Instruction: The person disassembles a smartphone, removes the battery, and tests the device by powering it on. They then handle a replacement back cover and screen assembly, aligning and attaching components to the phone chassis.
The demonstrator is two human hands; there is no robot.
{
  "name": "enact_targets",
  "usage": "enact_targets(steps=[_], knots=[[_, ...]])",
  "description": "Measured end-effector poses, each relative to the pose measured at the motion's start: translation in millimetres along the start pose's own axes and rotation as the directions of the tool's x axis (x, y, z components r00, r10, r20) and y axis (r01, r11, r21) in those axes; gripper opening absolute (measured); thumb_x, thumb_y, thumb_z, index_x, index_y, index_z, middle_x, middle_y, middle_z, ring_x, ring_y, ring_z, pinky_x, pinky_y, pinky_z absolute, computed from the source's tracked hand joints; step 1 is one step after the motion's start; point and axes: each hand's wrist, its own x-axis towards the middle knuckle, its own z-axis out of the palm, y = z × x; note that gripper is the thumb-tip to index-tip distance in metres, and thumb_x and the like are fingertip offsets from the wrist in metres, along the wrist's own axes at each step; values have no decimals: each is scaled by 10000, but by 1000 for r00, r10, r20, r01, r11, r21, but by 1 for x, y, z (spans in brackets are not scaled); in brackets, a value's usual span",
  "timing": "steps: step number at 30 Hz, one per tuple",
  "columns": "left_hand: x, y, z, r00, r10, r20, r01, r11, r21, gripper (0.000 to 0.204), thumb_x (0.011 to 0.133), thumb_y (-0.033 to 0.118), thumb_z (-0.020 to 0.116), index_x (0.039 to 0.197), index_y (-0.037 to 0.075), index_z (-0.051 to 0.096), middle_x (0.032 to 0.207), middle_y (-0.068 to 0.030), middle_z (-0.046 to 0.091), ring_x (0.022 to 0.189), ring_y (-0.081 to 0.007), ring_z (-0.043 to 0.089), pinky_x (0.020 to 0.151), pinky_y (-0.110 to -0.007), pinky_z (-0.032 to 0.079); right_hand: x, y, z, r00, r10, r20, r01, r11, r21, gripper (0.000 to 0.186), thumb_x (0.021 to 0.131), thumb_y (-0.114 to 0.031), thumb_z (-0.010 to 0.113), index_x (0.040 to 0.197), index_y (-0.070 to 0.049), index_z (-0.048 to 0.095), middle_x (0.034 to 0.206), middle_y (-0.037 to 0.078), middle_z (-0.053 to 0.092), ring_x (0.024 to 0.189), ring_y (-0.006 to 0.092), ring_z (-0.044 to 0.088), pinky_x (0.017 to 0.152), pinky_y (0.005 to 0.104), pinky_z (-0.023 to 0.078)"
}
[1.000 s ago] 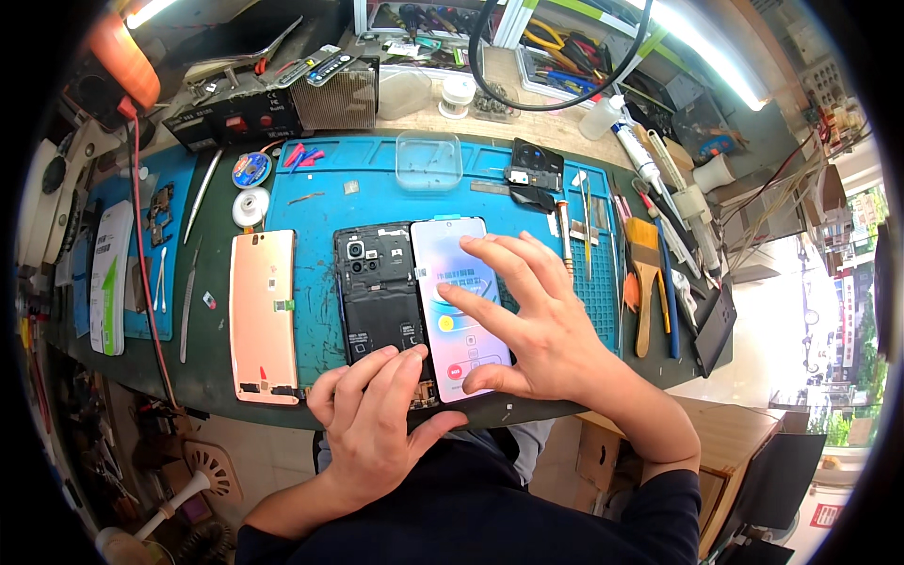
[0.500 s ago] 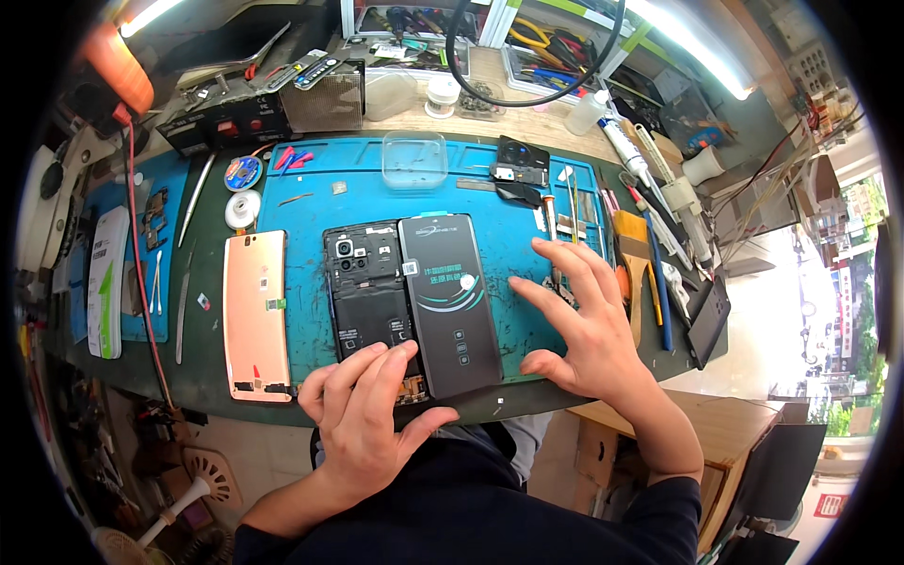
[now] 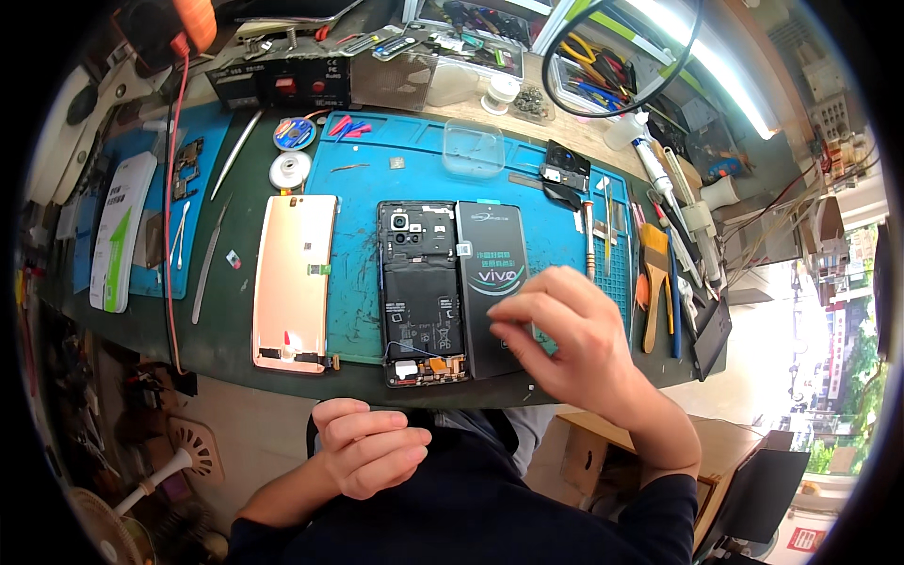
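An opened phone (image 3: 421, 292) lies on the blue work mat, its camera module, black battery and lower circuit board exposed. Alongside its right edge is a dark phone-sized panel (image 3: 493, 245) with printed graphics. My right hand (image 3: 574, 339) hovers over the lower part of this panel, fingers curled and fingertips close to the thumb; whether anything small is between them is hidden. My left hand (image 3: 372, 447) is drawn back in front of the bench edge, fingers folded together, with nothing visible in them. Left of the phone rests a copper-coloured panel (image 3: 294, 273) with a black strip at its lower end.
A clear plastic box (image 3: 474, 151) and a black camera-side part (image 3: 565, 169) sit farther back. Tweezers (image 3: 208, 268) lie at left, near a red cable (image 3: 170, 235). A brush (image 3: 654, 282) and a screwdriver (image 3: 590, 240) are on the right. A black cable loop (image 3: 650, 104) hangs above the back.
My left hand has left the phone's lower end, pulled back toward me and folded. My right hand has moved left over the dark panel, its spread fingers now curled. The view has shifted.
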Motion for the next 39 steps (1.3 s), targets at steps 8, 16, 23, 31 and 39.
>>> enact_targets(steps=[8,16,23,31,39], knots=[[-16,-5,-2,995,88,42,-80,984,-160,217,910,152,719,1127,148,706,1049,50,775,1007,-134,660,885,-325,450,-11,-28,11,985,53,164,-55,998,10,131,832,-73,783,931,-82,698,813,50,562,730,246,600,631,381,484],[-59,-12,30,956,131,261,-4,900,-436,290,881,120,742,1168,82,746,924,-9,735,742,-198,693,689,-329,583,-5,-27,-12,956,282,-85,-290,952,-97,68,905,-55,751,970,-43,735,785,72,616,644,228,604,580,349,478],[-163,-58,59,733,-113,671,247,963,-108,318,929,238,762,1222,113,748,1234,-99,709,1092,-268,689,961,-440,555,-81,-59,-62,896,-155,-415,305,896,323,122,870,52,633,849,-63,667,791,29,632,663,120,582,596,259,478],[-154,-62,59,659,-185,729,242,970,27,345,959,221,677,1274,81,689,1264,-132,693,1163,-345,655,1020,-490,506,-36,-101,-58,513,-661,-548,801,598,28,494,993,-59,594,1481,-91,521,1012,-76,617,703,92,547,623,267,452],[-152,-58,62,694,-199,692,259,966,18,355,957,227,672,1277,72,679,1272,-140,681,1172,-349,644,1026,-495,501,-74,-85,-55,820,-413,-397,468,882,48,168,811,-109,784,933,-107,668,842,2,616,666,127,575,546,288,447]])
